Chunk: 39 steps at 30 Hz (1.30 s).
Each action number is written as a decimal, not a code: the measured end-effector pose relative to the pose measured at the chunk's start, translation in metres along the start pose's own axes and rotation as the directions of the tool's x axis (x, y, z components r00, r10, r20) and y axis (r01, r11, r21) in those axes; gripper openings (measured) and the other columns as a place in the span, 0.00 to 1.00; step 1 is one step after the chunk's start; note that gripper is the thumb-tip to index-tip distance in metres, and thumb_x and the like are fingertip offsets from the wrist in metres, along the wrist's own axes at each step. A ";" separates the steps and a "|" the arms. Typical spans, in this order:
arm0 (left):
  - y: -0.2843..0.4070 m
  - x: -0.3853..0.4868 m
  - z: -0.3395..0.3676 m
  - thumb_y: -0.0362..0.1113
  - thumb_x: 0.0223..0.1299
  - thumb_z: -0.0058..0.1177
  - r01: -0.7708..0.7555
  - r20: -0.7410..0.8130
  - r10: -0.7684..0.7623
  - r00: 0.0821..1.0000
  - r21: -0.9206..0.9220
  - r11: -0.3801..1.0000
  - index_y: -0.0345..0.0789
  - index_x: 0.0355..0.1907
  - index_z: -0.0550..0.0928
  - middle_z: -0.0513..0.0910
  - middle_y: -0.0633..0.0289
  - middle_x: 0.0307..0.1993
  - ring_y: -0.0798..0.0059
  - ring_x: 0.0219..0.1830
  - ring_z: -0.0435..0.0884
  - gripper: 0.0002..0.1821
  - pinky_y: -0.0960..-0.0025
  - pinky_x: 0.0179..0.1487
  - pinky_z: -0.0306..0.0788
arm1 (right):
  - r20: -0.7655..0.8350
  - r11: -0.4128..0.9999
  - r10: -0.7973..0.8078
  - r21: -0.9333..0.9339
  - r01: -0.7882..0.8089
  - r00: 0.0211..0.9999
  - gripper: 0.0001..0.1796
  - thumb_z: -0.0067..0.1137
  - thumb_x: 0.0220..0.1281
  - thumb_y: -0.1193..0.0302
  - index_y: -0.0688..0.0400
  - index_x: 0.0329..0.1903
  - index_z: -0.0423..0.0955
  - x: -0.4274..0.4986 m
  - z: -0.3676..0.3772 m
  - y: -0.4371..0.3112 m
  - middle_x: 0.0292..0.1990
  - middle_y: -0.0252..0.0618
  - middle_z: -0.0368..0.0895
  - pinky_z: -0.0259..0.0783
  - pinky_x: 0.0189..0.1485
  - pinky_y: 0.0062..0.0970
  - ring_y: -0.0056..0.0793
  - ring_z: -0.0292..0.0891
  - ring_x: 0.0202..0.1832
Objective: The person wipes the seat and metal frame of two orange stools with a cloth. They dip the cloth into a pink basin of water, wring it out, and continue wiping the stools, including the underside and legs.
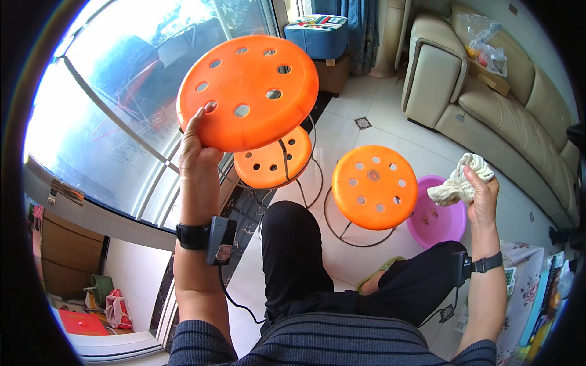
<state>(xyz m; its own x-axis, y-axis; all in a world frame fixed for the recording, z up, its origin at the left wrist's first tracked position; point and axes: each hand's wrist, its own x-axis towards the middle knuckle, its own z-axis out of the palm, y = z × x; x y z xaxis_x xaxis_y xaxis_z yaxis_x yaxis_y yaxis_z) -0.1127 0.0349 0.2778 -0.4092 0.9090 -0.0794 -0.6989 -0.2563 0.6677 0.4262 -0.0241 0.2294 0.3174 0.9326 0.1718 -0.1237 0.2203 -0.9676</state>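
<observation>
My left hand grips the near left rim of a round orange plastic stool seat, with the thumb on its top near one of several holes. The stool is lifted and tilted, and its thin metal legs hang below. Off to the right, my right hand holds a crumpled white cloth above a pink plastic basin. A second orange stool stands upright on the floor beside the basin. Partly hidden behind the lifted seat is a third orange stool.
A beige leather sofa runs along the right, bearing a clear plastic bag. Glass sliding doors border the left side. At the back a blue padded footstool rests on a brown box. A flowered cloth hangs at lower right.
</observation>
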 end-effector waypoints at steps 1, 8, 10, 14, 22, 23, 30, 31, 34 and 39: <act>-0.005 0.008 -0.010 0.30 0.56 0.64 0.017 0.001 -0.017 1.000 -0.007 1.000 0.31 0.50 0.80 0.84 0.56 0.49 0.57 0.55 0.79 0.18 0.40 0.64 0.69 | -0.003 1.000 0.004 -0.005 -0.004 1.000 0.11 0.65 0.58 0.79 0.60 0.45 0.79 0.000 -0.003 0.002 0.38 0.32 0.83 0.77 0.42 0.23 0.20 0.79 0.37; -0.061 -0.009 -0.048 0.34 0.59 0.63 -0.167 0.181 0.122 0.976 0.256 0.952 0.35 0.60 0.72 0.80 0.57 0.55 0.60 0.53 0.81 0.26 0.57 0.63 0.73 | -0.014 0.999 0.023 -0.031 -0.024 1.000 0.11 0.65 0.58 0.78 0.60 0.44 0.79 -0.013 -0.003 0.005 0.37 0.32 0.83 0.77 0.42 0.24 0.21 0.80 0.37; -0.066 0.007 -0.064 0.35 0.60 0.63 -0.029 0.095 0.018 0.995 0.120 0.992 0.35 0.60 0.73 0.80 0.58 0.55 0.62 0.52 0.80 0.26 0.64 0.64 0.71 | 0.018 0.998 0.044 -0.034 -0.043 0.999 0.11 0.65 0.58 0.78 0.60 0.44 0.79 -0.020 0.009 0.004 0.38 0.33 0.83 0.77 0.42 0.24 0.21 0.79 0.37; -0.094 0.030 -0.084 0.41 0.58 0.65 0.089 -0.018 -0.089 0.996 0.045 0.995 0.36 0.55 0.77 0.82 0.59 0.52 0.65 0.50 0.81 0.23 0.68 0.62 0.71 | -0.002 0.996 0.053 -0.068 -0.053 0.999 0.11 0.65 0.57 0.78 0.61 0.43 0.78 -0.031 0.009 0.007 0.37 0.33 0.82 0.76 0.42 0.24 0.21 0.79 0.36; -0.139 0.061 -0.116 0.44 0.58 0.67 0.150 -0.204 -0.155 0.967 -0.038 0.988 0.36 0.53 0.80 0.84 0.61 0.50 0.68 0.48 0.82 0.23 0.64 0.57 0.75 | -0.043 0.990 0.106 -0.085 -0.109 0.993 0.11 0.66 0.57 0.78 0.61 0.42 0.77 -0.045 0.010 0.011 0.36 0.33 0.82 0.77 0.42 0.24 0.21 0.79 0.35; -0.143 0.065 -0.123 0.43 0.59 0.66 0.171 -0.245 -0.170 0.955 -0.018 0.985 0.36 0.52 0.80 0.84 0.61 0.49 0.68 0.47 0.82 0.21 0.65 0.56 0.75 | -0.048 0.989 0.107 -0.094 -0.111 0.993 0.11 0.66 0.57 0.78 0.61 0.42 0.77 -0.048 0.011 0.012 0.36 0.33 0.82 0.77 0.42 0.24 0.21 0.79 0.35; -0.150 0.101 -0.173 0.47 0.57 0.68 0.208 -0.448 -0.107 0.888 0.183 0.961 0.31 0.55 0.77 0.83 0.51 0.47 0.58 0.42 0.84 0.29 0.53 0.42 0.79 | -0.033 0.983 0.167 -0.077 -0.169 0.985 0.11 0.66 0.56 0.79 0.61 0.42 0.78 -0.057 0.016 0.025 0.36 0.33 0.82 0.77 0.42 0.24 0.21 0.80 0.36; -0.150 0.097 -0.173 0.49 0.55 0.68 0.307 -0.501 -0.106 0.859 0.338 0.890 0.31 0.55 0.77 0.84 0.52 0.46 0.59 0.41 0.84 0.31 0.54 0.41 0.79 | -0.035 0.982 0.172 -0.077 -0.174 0.985 0.11 0.66 0.57 0.80 0.61 0.43 0.78 -0.059 0.017 0.027 0.36 0.33 0.82 0.77 0.42 0.24 0.21 0.80 0.36; -0.146 0.086 -0.178 0.60 0.51 0.67 0.531 -0.571 -0.096 0.815 0.672 0.516 0.32 0.54 0.80 0.86 0.52 0.39 0.62 0.38 0.86 0.37 0.55 0.35 0.78 | -0.035 0.980 0.181 -0.080 -0.184 0.983 0.11 0.65 0.57 0.80 0.62 0.43 0.78 -0.061 0.017 0.030 0.37 0.34 0.83 0.77 0.43 0.24 0.21 0.80 0.36; -0.113 0.098 -0.204 0.59 0.56 0.62 0.459 -0.407 0.241 0.881 0.860 -0.224 0.27 0.48 0.84 0.86 0.44 0.40 0.51 0.33 0.87 0.33 0.55 0.36 0.78 | -0.011 0.975 0.218 -0.039 -0.218 0.976 0.13 0.64 0.56 0.81 0.62 0.46 0.78 -0.060 0.012 0.041 0.39 0.35 0.83 0.77 0.43 0.25 0.22 0.81 0.38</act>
<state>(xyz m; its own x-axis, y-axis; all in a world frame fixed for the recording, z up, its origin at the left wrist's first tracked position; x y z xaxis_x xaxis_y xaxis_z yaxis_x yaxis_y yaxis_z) -0.1931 0.0857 0.0438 -0.7678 0.6050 -0.2107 0.4733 0.7573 0.4500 0.3906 -0.0674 0.1821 0.2930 0.9550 -0.0451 -0.1527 0.0002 -0.9883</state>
